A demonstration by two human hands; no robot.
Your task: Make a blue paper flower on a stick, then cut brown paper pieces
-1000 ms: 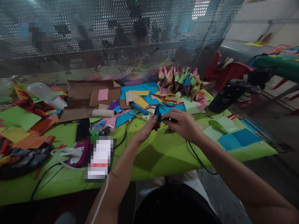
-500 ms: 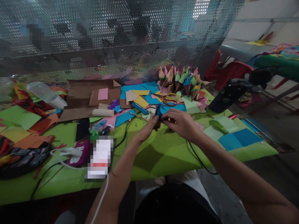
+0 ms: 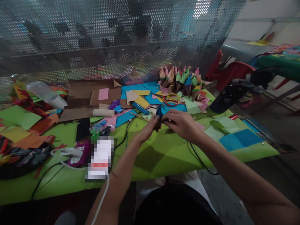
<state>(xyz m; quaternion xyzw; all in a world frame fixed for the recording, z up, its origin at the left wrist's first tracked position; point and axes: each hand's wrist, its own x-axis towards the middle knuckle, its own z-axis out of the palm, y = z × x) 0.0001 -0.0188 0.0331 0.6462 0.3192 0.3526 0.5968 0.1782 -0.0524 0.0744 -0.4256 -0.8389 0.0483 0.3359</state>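
Observation:
Over the middle of the green table (image 3: 150, 165), my left hand (image 3: 151, 125) is closed on a folded piece of blue paper (image 3: 159, 110), whose top sticks up above the fingers. My right hand (image 3: 179, 122) pinches at the paper's lower right side, its fingertips against my left hand. The paper's lower part is hidden by the fingers. Just behind the hands lie scissors with red and yellow handles (image 3: 172, 99) and a blue cutter-like tool (image 3: 140, 108). Paper cones with twisted coloured tops (image 3: 180, 79) stand bunched at the back right.
A lit phone (image 3: 100, 159) with a white cable lies front left beside a purple box (image 3: 81, 153). Brown paper (image 3: 79, 97), coloured sheets and a dark phone (image 3: 82, 129) cover the left side. Blue sheets (image 3: 241, 139) lie right, near a dark bottle (image 3: 228, 95). A perforated metal screen (image 3: 93, 47) stands behind.
Hardly anything differs. Both hands keep their place, and the top of the blue paper shifts very slightly between the fingers.

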